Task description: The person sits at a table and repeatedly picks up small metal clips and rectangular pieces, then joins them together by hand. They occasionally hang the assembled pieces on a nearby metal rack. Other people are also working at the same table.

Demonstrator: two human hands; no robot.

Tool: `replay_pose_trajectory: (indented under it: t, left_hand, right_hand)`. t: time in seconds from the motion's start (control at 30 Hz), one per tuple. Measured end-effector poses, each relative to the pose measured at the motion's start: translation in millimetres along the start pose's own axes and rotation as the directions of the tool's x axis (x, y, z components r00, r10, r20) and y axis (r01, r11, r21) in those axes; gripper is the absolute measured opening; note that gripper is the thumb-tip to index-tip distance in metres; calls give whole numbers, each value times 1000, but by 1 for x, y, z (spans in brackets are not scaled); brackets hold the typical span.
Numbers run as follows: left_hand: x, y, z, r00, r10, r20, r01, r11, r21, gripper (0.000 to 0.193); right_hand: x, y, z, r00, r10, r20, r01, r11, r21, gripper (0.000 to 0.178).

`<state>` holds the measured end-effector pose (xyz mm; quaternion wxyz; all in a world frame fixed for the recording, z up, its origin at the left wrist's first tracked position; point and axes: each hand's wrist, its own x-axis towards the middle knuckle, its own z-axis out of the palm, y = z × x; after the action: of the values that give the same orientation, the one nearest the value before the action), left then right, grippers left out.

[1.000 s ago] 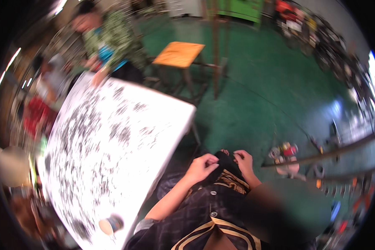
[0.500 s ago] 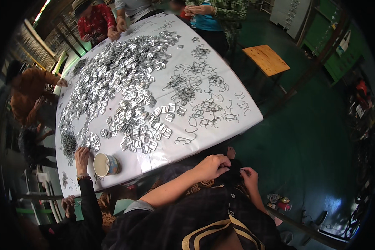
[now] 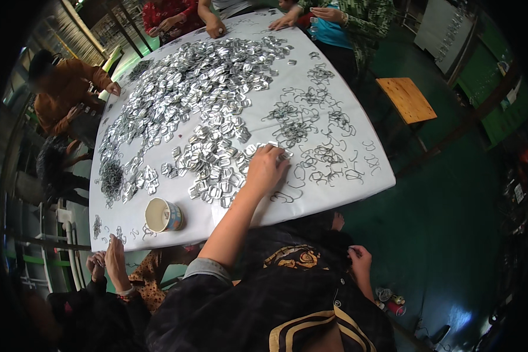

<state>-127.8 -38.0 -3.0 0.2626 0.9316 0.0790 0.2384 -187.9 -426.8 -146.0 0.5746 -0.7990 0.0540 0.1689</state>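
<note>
My left hand point(image 3: 266, 168) reaches over the white-covered table point(image 3: 328, 202). Its fingers are bent down onto a silver slide buckle point(image 3: 287, 154) at the right edge of a buckle heap. Flat, rectangular silver buckles point(image 3: 211, 146) spread from there to the far side. Just right of this hand lie thin bent wire hooks point(image 3: 325, 161), loose and tangled. My right hand point(image 3: 361, 258) is low by my lap, off the table's near edge, with its fingers curled together. What sits in its fingertips is too small to make out.
A paper cup point(image 3: 163, 215) stands near the front left edge, close to a neighbour's hands point(image 3: 116, 264). A dark pile of small parts point(image 3: 111, 176) lies behind it. Several people work around the table. A wooden stool point(image 3: 406, 100) stands beyond the right edge.
My left hand has gone from my lap out to the buckles. My right hand stays low. The neighbour at left has drawn a hand back from beside the cup, and the view has shifted.
</note>
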Motion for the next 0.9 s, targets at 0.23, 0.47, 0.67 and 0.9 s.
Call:
replay_pose_trajectory:
  t: [0.23, 0.47, 0.67, 0.9]
  left_hand:
    - [-2, 0, 22, 1000, -4, 11, 3, 990, 142, 24]
    - [-9, 0, 29, 989, -42, -143, 56, 994, 93, 22]
    - [-10, 5, 34, 979, -77, -189, 96, 991, 93, 20]
    - [-12, 3, 38, 977, -58, -207, 80, 992, 100, 19]
  right_hand:
    - [7, 5, -4, 998, 28, 51, -23, 995, -101, 12]
    - [16, -1, -1, 994, 48, 101, -44, 998, -40, 12]
    - [19, 7, 6, 982, -19, 187, 29, 998, -49, 13]
    - [16, 3, 4, 990, 19, 138, -17, 1000, -15, 12]
